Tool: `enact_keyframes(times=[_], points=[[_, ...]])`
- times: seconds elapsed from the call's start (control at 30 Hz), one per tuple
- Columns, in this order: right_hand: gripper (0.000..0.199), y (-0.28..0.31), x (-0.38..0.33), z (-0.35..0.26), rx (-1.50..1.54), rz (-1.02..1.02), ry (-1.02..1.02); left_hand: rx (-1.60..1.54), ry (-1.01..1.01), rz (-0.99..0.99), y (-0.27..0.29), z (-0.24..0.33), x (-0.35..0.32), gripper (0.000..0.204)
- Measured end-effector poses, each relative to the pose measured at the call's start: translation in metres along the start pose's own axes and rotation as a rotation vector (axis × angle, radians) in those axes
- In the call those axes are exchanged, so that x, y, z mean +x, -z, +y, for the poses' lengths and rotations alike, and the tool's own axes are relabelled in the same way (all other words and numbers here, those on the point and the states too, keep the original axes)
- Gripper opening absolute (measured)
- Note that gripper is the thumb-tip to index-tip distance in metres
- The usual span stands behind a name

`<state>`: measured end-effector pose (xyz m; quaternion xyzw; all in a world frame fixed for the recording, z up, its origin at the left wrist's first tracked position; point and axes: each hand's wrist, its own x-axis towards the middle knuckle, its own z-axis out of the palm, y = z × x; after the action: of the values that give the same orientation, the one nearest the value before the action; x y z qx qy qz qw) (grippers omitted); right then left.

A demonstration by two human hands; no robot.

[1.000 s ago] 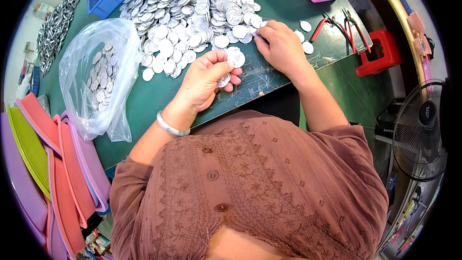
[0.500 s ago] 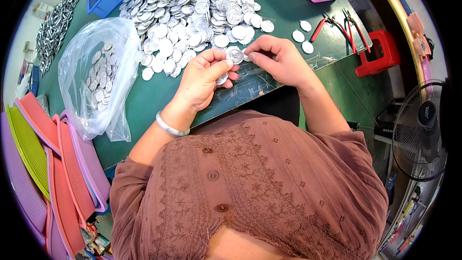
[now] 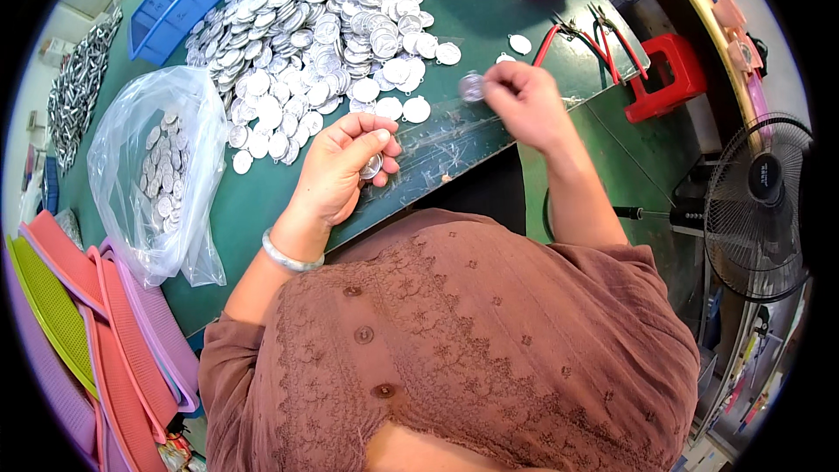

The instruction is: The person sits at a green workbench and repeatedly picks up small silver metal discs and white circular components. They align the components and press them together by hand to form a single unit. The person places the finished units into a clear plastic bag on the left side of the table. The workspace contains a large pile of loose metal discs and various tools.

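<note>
Clamping medallions [image 3: 373, 166], left fingers [image 3: 365, 149] and right fingers [image 3: 505, 73] seemingly had a heap [image 3: 306, 44] left at eleven o'clock, two apart at one.

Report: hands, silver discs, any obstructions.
Left hand gripping a silver disc. Right hand pinching another disc, blurred. Disc pile ahead of left hand. Possible obstruction: red-handled pliers just beyond right hand.

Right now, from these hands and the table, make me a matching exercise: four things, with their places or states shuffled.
1. Left hand
2. Right hand
3. Clear plastic bag
4. Blue basket

A. Contains many small discs
B. Holds a blurred disc near red-handled pliers
C. Beyond the bag, alongside the large disc pile
D. Curled around a silver disc

Pairs: 1-D, 2-B, 3-A, 4-C
</note>
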<state>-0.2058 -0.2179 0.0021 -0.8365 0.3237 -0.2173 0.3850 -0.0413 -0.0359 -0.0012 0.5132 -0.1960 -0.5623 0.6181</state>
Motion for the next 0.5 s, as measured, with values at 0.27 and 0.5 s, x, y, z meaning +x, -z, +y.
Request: enact_keyframes(times=[0.27,0.5], points=[[0.012,0.012,0.003,0.009,-0.545,0.263,0.064,-0.027,0.012,-0.018,0.002,0.0,0.0,0.014],[0.018,-0.039,0.019,-0.027,-0.317,0.056,0.351,-0.071,0.006,-0.029,0.005,-0.001,0.0,0.013]])
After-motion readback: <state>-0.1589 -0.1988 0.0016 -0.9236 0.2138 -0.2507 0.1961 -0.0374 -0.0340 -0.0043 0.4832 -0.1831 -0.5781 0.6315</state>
